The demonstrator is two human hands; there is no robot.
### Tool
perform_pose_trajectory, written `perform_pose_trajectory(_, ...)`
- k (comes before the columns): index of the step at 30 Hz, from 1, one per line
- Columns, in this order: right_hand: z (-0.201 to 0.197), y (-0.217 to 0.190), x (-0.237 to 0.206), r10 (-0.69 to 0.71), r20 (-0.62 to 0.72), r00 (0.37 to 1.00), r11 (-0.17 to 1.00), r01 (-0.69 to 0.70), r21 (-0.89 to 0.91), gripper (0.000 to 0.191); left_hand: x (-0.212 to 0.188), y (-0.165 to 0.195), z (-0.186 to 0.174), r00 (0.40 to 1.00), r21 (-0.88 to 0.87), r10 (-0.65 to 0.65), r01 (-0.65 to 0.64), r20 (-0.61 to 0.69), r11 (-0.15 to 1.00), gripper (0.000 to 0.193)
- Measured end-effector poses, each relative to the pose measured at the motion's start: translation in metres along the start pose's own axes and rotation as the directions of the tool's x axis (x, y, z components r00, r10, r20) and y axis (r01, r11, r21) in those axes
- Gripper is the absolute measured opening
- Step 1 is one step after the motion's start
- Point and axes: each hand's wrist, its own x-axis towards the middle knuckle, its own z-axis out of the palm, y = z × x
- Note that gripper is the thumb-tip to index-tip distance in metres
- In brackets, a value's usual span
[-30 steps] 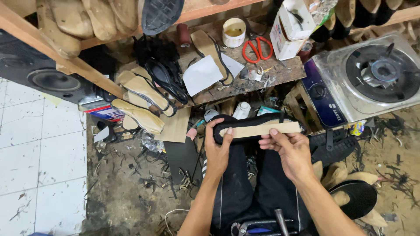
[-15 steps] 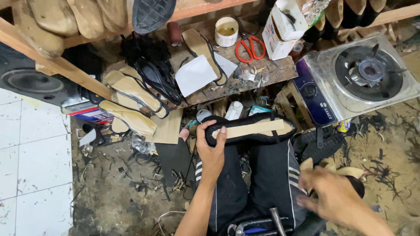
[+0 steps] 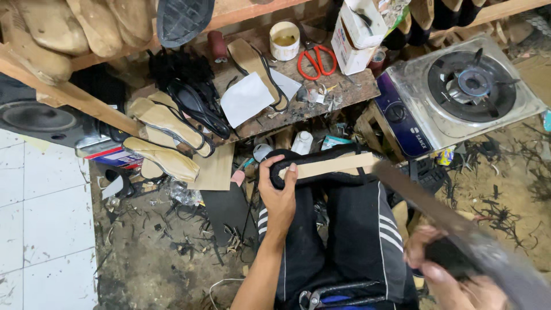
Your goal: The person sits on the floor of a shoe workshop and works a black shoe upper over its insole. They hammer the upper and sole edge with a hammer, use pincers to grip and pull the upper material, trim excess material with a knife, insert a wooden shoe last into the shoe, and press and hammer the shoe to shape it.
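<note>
My left hand [image 3: 279, 194] grips the near end of a sandal sole [image 3: 327, 165], a tan insole on a black base, held across my knees. My right hand [image 3: 445, 270] is low at the right, closed on the dark handle of a long flat blade or file [image 3: 459, 227]. The blade is blurred and slants up toward the sole's right end. I am seated, with black trousers [image 3: 359, 235] with white stripes below the sole.
A low wooden bench [image 3: 321, 100] carries red scissors [image 3: 315, 59], a glue cup [image 3: 284, 40], white paper [image 3: 245, 99] and sandal parts. A gas stove [image 3: 459, 92] stands at right, a speaker [image 3: 43, 117] at left. Finished soles [image 3: 163, 158] and black scraps litter the dirt floor.
My right hand left the sole, dropped to the lower right, and now comes up holding a long blade. The left hand kept its hold on the sole.
</note>
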Motion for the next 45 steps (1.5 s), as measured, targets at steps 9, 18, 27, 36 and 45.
perform_pose_trajectory(9,0.071,0.053,0.062,0.193,0.138,0.971,0.919,-0.130,-0.371,0.025,0.003,0.000,0.004,0.988,0.097,0.154,-0.153,-0.012,0.984,0.025)
perform_pose_trajectory(18,0.062,0.069,0.067,0.334,-0.013,0.943,0.907,-0.325,-0.269,0.017,0.012,-0.004,0.006,0.997,0.057,-0.074,0.076,-0.025,0.995,0.028)
perform_pose_trajectory(27,0.043,0.083,0.057,0.294,-0.178,0.939,0.941,-0.318,-0.119,0.016,0.011,-0.006,0.016,0.997,0.231,0.073,-0.076,0.020,0.970,0.029)
perform_pose_trajectory(36,0.013,0.073,0.057,0.334,-0.224,0.915,0.877,-0.389,-0.283,0.025,0.005,-0.012,0.025,0.999,0.145,-0.044,0.042,0.014,0.989,0.029)
perform_pose_trajectory(45,-0.002,0.079,0.054,0.331,-0.237,0.913,0.852,-0.397,-0.341,0.024,0.006,-0.012,0.028,1.000,0.221,0.023,-0.026,0.014,0.975,0.028)
